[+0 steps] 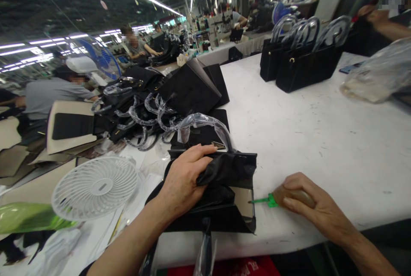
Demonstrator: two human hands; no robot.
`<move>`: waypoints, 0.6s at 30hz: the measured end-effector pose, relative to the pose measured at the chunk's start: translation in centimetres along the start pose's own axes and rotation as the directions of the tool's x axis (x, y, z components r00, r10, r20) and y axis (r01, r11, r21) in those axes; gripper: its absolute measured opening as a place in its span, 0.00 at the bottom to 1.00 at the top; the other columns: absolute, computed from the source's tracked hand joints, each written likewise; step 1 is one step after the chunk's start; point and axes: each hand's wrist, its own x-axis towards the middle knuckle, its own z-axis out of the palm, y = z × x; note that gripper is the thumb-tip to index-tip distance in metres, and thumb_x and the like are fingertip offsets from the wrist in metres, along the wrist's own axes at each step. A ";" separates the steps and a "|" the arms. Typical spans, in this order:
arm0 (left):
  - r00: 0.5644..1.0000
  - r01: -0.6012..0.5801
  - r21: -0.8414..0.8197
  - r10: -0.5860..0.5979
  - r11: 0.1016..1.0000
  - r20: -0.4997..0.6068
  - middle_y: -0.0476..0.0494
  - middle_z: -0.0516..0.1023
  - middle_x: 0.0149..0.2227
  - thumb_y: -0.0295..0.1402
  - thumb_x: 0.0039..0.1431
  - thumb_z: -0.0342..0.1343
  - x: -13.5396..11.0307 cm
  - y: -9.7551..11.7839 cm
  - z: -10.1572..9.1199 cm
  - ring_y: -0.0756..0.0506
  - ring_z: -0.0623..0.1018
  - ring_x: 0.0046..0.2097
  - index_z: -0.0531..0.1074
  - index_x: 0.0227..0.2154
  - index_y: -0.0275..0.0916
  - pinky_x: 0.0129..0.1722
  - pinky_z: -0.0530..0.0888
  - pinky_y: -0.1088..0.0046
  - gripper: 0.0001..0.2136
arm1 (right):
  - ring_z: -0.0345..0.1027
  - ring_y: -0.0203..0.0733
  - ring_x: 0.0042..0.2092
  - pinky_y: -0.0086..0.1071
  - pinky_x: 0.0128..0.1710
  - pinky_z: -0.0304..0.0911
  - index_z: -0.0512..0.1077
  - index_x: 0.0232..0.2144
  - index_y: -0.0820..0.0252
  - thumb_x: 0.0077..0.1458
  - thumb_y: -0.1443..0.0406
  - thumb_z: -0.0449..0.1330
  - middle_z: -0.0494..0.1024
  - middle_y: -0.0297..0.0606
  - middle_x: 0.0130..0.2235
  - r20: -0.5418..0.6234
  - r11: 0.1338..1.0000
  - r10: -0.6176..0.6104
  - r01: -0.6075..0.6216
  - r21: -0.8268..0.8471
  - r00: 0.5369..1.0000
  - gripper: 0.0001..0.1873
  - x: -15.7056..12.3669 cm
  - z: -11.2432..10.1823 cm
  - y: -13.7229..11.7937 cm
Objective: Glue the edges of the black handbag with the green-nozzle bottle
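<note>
A black handbag (224,214) lies on its side at the near edge of the white table (308,139), its handle wrapped in clear plastic (205,122). My left hand (184,181) rests on the bag, fingers closed over a fold of its black lining. My right hand (308,205) sits on the table just right of the bag, closed round the brown handle of a tool with a green tip (265,201). The tip points at the bag's open edge and touches it.
A heap of black handbags (154,100) with wrapped handles lies behind. More bags (302,64) stand upright at the far right, near a clear plastic bag (379,74). A small white fan (96,188) stands at my left. Other people work at tables around.
</note>
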 end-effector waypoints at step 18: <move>1.000 0.008 -0.013 -0.008 1.000 0.000 0.42 0.76 0.54 0.21 0.57 0.52 0.2 -0.1 0.1 0.44 0.77 0.55 0.75 0.39 0.39 0.65 0.69 0.56 0.11 | 0.68 0.43 0.44 0.36 0.45 0.64 0.69 0.39 0.51 0.66 0.54 0.62 0.70 0.32 0.42 0.099 0.998 0.064 -0.066 0.016 0.993 0.09 -0.6 -0.4 -0.4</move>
